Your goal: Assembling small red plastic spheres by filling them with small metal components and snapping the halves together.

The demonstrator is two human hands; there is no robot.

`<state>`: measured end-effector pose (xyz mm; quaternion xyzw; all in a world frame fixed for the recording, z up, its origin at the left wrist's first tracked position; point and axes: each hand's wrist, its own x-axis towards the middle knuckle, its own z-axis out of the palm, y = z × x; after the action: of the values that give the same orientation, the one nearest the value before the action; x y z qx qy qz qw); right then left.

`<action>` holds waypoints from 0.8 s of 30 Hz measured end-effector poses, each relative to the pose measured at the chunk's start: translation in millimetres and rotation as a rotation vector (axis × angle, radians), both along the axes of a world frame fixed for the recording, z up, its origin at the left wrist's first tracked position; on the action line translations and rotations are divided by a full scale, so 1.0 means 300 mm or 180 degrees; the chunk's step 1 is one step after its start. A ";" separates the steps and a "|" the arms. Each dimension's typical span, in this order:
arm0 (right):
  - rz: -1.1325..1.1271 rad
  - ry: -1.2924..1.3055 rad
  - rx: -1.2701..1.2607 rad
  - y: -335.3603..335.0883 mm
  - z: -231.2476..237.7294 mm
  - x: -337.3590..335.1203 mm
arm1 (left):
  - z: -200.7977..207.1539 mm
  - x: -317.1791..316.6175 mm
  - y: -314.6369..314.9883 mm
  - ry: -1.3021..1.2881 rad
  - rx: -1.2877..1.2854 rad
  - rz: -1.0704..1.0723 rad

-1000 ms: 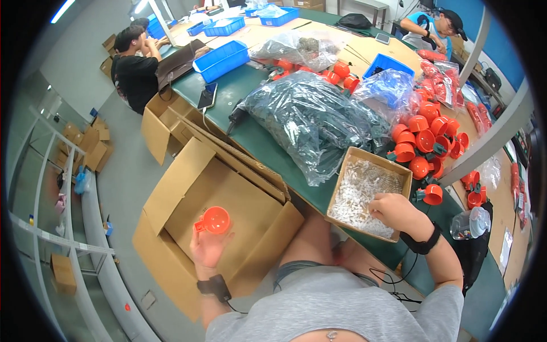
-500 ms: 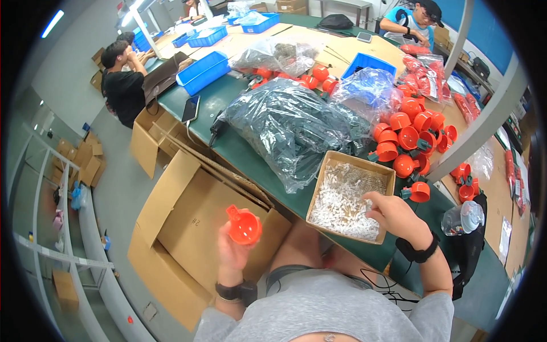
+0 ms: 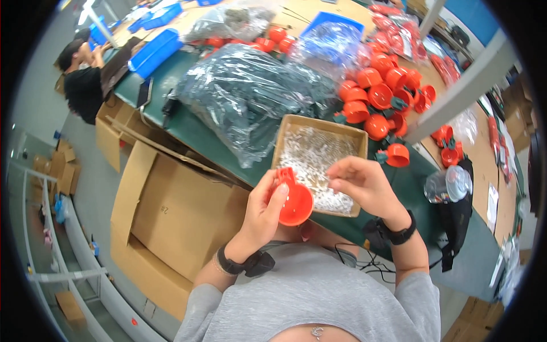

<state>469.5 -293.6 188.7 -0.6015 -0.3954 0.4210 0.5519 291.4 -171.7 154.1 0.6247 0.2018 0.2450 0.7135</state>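
My left hand (image 3: 262,212) grips a small orange-red plastic cup (image 3: 297,206) with a short tab, its hollow side turned up. The thumb lies along the cup's edge. My right hand (image 3: 363,183) is over the near right part of a cardboard box (image 3: 360,135). Its thumb and fingertips are pinched together; whatever they hold, if anything, is too small to make out. Inside the box lie many small white pieces (image 3: 336,200) and, toward the far side, small brownish metallic-looking parts (image 3: 319,141). The cup is just left of the box's near corner.
A large clear bag of dark green parts (image 3: 245,97) lies beyond the box. Orange-red cups (image 3: 380,96) with dark green pieces are heaped to the right, near a grey post (image 3: 461,88). A lidded plastic jar (image 3: 450,185) stands right; an open carton (image 3: 182,214) is at left.
My left hand has brought the cup rightward and up, close to the box. My right hand has risen from the white pieces with its fingertips together. The head view has shifted.
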 end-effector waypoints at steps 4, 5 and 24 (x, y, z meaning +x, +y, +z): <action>0.0043 0.0004 0.0121 0.013 -0.037 0.004 | -0.026 0.090 -0.005 0.0230 0.0619 -0.0209; 0.0002 0.0023 0.0104 0.016 -0.046 0.005 | -0.035 0.108 -0.014 0.0245 0.0602 -0.0252; -0.0373 -0.0615 0.0380 0.028 -0.108 0.035 | -0.062 0.159 -0.020 0.0256 0.0531 -0.0451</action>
<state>480.1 -285.3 156.3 -0.6273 -0.4352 0.3039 0.5698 339.0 -177.8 135.5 0.7039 0.1645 0.1846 0.6658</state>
